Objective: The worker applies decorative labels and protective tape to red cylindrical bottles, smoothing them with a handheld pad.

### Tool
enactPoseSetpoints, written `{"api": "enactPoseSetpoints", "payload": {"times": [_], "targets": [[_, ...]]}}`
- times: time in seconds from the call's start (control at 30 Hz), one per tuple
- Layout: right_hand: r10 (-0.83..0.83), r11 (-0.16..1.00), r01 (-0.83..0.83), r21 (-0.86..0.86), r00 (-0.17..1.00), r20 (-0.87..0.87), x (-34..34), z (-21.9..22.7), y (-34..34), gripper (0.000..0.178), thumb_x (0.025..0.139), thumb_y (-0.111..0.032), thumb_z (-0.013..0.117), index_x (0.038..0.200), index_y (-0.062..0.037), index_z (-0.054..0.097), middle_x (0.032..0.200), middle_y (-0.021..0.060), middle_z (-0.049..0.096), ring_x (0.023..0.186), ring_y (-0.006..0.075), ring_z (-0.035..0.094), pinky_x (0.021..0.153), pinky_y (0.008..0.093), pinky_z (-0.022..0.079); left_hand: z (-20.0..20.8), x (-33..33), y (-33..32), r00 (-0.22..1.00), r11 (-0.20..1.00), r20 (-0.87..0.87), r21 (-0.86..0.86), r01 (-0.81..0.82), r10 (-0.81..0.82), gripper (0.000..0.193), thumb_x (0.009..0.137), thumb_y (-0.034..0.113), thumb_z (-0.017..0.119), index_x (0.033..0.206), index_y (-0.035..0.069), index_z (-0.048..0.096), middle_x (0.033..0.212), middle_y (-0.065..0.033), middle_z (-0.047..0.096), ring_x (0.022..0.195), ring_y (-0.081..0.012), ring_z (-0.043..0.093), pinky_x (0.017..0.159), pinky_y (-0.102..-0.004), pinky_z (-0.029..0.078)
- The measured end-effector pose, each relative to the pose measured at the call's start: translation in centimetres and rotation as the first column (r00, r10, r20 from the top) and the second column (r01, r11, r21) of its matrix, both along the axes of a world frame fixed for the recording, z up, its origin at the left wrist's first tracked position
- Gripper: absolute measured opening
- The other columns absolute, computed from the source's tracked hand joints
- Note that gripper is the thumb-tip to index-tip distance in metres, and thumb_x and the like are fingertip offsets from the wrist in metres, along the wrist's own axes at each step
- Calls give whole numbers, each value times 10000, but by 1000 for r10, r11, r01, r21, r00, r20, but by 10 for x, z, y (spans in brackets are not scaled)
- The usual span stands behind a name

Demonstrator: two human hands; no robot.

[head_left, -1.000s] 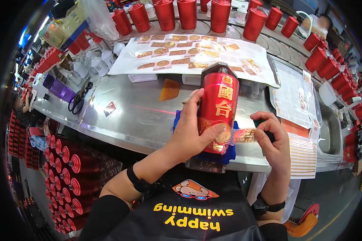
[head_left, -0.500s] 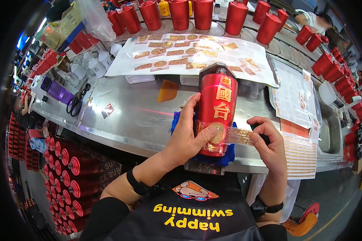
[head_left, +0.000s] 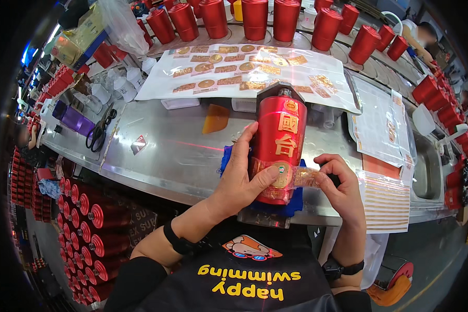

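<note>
A glossy red bottle (head_left: 282,125) with raised gold characters lies with its neck away from me on a blue cloth (head_left: 296,202), in a dark holder (head_left: 268,218). A clear decal strip (head_left: 306,177) with gold print runs across its lower part, with a round gold emblem at the middle. My left hand (head_left: 239,179) is wrapped round the bottle's left side, thumb pressed on the strip beside the emblem. At the right, my right hand (head_left: 340,184) pinches the strip's free end between thumb and forefinger, off the bottle's surface.
A white sheet of gold decals (head_left: 218,70) lies beyond the bottle. Black scissors (head_left: 100,127), a purple bottle (head_left: 75,119) and an amber scraper (head_left: 216,118) are to the left. Red bottles (head_left: 255,21) line the conveyor behind; a sink (head_left: 426,166) is at the right, with another person beyond.
My right hand has moved slightly left, toward the bottle, bringing the strip's end closer. My left hand stays put. The red bottles on the conveyor have shifted to the right.
</note>
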State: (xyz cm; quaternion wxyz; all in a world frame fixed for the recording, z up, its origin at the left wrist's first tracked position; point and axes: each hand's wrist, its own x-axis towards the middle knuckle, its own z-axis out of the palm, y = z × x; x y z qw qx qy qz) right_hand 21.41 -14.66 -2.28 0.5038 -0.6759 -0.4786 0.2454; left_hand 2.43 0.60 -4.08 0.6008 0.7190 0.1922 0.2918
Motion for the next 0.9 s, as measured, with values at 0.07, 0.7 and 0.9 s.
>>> {"api": "enactPoseSetpoints", "payload": {"times": [0.07,0.7,0.9], "targets": [[-1,1000,1,14,1000,14,0,-5,1,134,840,-90,683,800,-3,588,1050,103,598,900,166,547,788,282,430,-4,-1,0,1000,1000,-1,7,1,-1,883,890,373,675,1477,-41,163,1472,-238,262,1381,-316,283,1136,-401,236],[95,929,-276,247,822,562,-37,1,-10,380,649,-42,803,992,-102,651,1208,146,558,1088,377,522,906,455,470,-4,-19,7,990,990,53,61,127,-130,943,902,470,630,1504,-39,112,1532,-222,216,1436,-298,210,1161,-387,171],[55,917,-281,284,793,607,-47,2,-7,370,643,-28,792,984,-133,693,1189,135,569,1076,358,528,899,437,482,-4,-22,7,988,985,10,79,155,-156,1002,870,476,670,1509,-33,89,1545,-238,185,1449,-321,183,1168,-398,153]]}}
